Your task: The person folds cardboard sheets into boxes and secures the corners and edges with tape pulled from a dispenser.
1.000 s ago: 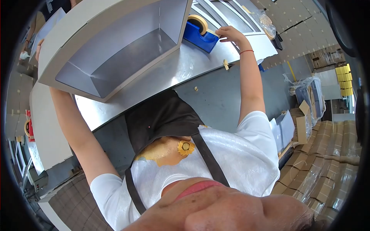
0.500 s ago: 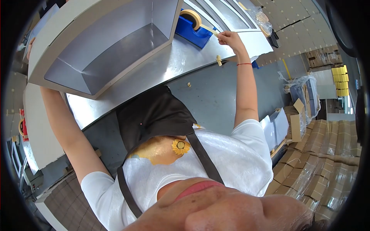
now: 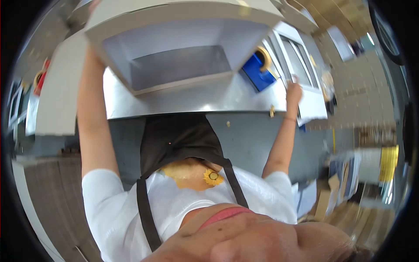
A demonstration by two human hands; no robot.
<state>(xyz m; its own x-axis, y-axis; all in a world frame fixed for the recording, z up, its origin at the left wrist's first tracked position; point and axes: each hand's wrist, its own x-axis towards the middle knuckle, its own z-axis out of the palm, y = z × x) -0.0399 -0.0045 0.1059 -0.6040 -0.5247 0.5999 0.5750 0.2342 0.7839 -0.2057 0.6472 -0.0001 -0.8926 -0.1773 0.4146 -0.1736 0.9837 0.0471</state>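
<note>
A large grey cardboard box (image 3: 183,67), its open side toward me, stands on the metal table. My left arm reaches up along its left side, and my left hand (image 3: 94,6) holds its far upper corner, blurred and partly out of view. To the box's right sits a blue tape dispenser (image 3: 258,75) with a roll of beige tape (image 3: 263,56). My right hand (image 3: 294,92) is just right of the dispenser, fingers pinched and smeared by motion. A short strip of tape seems to be in them, though its outline is unclear.
White frame-like panels (image 3: 301,65) lie behind the dispenser. A crumpled tape scrap (image 3: 272,111) hangs at the front edge of the metal table (image 3: 192,102). A pale board (image 3: 61,87) stands at left, with a red tape dispenser (image 3: 42,77) beyond. Stacked cartons (image 3: 362,98) stand at right.
My view has turned, so the box and table now sit straighter and farther right. My right hand, earlier pinching tape drawn from the dispenser, is now farther from the roll. My left hand stays at the box.
</note>
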